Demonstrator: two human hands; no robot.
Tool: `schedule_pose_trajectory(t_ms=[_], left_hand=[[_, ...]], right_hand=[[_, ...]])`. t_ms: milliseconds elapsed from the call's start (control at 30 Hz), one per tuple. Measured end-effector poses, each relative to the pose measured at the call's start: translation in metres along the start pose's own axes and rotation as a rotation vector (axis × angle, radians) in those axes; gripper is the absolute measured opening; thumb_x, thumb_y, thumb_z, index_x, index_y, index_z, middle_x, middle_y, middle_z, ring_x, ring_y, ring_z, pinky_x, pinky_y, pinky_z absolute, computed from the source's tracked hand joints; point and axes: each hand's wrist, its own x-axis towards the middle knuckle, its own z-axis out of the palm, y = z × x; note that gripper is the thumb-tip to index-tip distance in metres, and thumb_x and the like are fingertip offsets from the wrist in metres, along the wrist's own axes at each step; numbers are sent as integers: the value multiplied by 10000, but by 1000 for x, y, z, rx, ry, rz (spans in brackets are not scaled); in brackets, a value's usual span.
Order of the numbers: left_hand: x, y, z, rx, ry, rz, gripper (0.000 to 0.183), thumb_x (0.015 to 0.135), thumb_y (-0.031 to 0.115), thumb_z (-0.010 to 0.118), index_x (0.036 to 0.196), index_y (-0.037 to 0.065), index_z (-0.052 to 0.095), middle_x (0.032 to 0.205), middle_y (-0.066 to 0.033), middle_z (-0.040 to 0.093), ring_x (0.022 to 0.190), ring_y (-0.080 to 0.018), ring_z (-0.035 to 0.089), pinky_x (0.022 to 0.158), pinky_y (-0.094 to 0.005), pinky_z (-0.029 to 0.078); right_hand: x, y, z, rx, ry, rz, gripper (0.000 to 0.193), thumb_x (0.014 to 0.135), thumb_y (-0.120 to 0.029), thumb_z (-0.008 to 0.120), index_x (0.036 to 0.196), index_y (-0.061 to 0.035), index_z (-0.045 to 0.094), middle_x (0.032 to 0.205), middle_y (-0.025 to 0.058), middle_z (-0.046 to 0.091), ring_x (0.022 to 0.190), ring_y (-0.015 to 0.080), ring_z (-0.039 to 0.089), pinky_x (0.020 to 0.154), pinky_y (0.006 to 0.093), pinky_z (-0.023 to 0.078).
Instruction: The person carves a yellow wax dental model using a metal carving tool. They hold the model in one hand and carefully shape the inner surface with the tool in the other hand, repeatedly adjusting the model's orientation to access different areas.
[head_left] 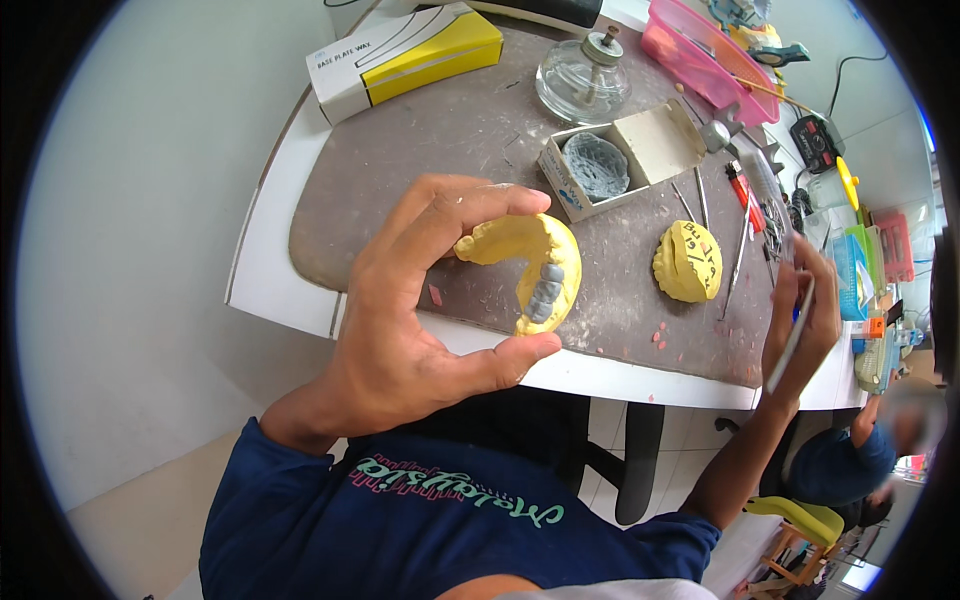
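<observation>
In my left hand point(400, 290) I hold a horseshoe-shaped yellow dental cast point(566, 245) between the thumb and fingertips, above the table's front edge. Grey wax teeth point(545, 292) sit along one side of its arch. A second yellow dental cast point(687, 262) with dark handwriting lies on the table between my hands. Over at the right, my right hand point(808, 310) is closed around a slim, pale, long-handled tool point(795, 345), whose kind is too blurred to tell. A thin metal instrument point(738, 262) lies beside the second cast.
Beyond the casts is an open small box point(655, 145) with coiled grey wax point(597, 166). A glass spirit lamp point(585, 80), a yellow-and-white box point(405, 60) and a pink basket point(700, 60) stand farther back. A red lighter point(738, 183) lies right; another person point(840, 465) sits beyond.
</observation>
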Motion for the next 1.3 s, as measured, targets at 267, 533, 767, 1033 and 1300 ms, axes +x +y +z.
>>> schedule_pose_trajectory(t_ms=[267,533,767,1033,1300], left_hand=[[1,-4,5,-5,40,13,718,661,89,842,1297,30,515,1285,-142,574,1164,-193,550,1015,-300,401],[-3,2,-1,58,37,-42,697,638,87,848,1266,25,552,1231,-118,613,1100,-180,581,964,-291,433],[-3,8,-4,93,25,-76,725,637,188,863,1276,33,559,1194,-91,638,1049,-140,583,778,-227,432],[-2,2,-3,130,16,-51,759,612,228,889,1280,41,582,1149,-83,599,995,-146,582,797,-243,446],[-1,-11,7,149,109,112,750,589,215,919,1248,57,599,1126,-86,530,974,-148,571,784,-246,476]], right_hand=[[-14,-79,7,292,-130,-352,395,682,0,722,1065,-94,747,731,44,589,583,129,559,485,271,423],[-15,-72,-11,177,-158,-416,463,562,-14,737,1005,-145,769,709,50,609,585,152,587,511,259,449],[-15,-57,-7,233,19,-289,415,692,61,739,1082,-80,733,762,110,639,619,163,597,540,241,457],[-17,-77,7,349,-190,-311,373,681,25,756,1011,-149,768,727,66,636,600,137,610,521,250,467],[-11,-6,-1,8,-24,19,310,849,43,664,1142,-56,692,836,94,639,744,146,600,659,241,459]])
